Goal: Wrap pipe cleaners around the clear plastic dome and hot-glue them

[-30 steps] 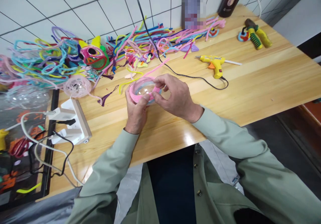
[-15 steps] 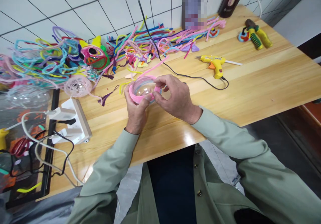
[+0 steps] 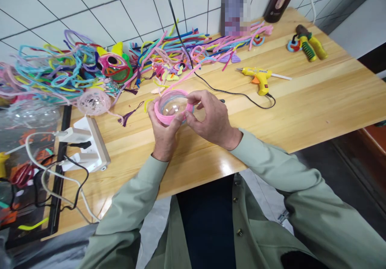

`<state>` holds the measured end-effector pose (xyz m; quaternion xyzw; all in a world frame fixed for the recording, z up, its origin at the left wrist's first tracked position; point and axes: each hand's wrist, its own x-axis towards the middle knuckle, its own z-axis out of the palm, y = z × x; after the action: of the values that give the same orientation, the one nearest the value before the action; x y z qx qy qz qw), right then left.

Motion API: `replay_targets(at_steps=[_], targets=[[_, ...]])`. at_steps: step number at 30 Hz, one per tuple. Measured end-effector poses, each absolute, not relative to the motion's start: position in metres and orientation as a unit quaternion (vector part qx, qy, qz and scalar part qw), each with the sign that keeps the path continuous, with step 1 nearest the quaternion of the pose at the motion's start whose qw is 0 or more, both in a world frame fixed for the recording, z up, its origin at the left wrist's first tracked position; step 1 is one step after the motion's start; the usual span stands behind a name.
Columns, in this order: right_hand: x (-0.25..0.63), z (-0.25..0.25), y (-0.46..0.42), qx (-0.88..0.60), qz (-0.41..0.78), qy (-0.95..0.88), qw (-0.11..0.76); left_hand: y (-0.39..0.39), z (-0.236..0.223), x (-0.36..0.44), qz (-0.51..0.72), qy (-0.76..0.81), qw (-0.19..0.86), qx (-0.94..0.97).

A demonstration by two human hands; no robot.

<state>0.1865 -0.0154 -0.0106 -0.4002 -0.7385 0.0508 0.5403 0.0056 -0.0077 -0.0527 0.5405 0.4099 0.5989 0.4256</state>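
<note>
Both hands are at a clear plastic dome (image 3: 175, 105) whose rim is wrapped in a fuzzy pink pipe cleaner (image 3: 165, 118). Fingers and thumb of my left hand (image 3: 164, 136) are closed around the dome's left and near side. On the opposite side, my right hand (image 3: 209, 118) pinches the pink rim between thumb and forefinger. A loose pink strand runs from the dome's far side toward the back of the table. The dome is held above the wooden table (image 3: 259, 132).
Several coloured pipe cleaners (image 3: 75, 68) lie heaped along the wall, with a masked figure (image 3: 114, 64) among them. A yellow glue gun (image 3: 257, 78) and its cord lie to the right, green-yellow pliers (image 3: 310, 46) farther back. A white power strip (image 3: 92, 144) stands at left.
Hardly anything differs. Both hands keep their hold on the dome, which appears turned very slightly, and the whole view has shifted a little.
</note>
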Motion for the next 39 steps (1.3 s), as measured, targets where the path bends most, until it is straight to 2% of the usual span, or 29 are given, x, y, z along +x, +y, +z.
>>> replay_targets(at_steps=[5, 15, 24, 39], targets=[[0.186, -0.011, -0.017, -0.392, 0.056, -0.736, 0.549, -0.008, -0.051, 0.007, 0.620, 0.421, 0.355, 0.558], [0.184, -0.009, -0.017, -0.379, 0.015, -0.729, 0.569, -0.009, -0.051, 0.008, 0.632, 0.404, 0.353, 0.559], [0.187, 0.005, -0.027, -0.341, -0.017, -0.729, 0.594, -0.022, -0.028, 0.015, 0.655, 0.386, 0.319, 0.565], [0.190, 0.019, -0.031, -0.318, -0.025, -0.735, 0.598, -0.027, -0.037, 0.011, 0.637, 0.378, 0.303, 0.599]])
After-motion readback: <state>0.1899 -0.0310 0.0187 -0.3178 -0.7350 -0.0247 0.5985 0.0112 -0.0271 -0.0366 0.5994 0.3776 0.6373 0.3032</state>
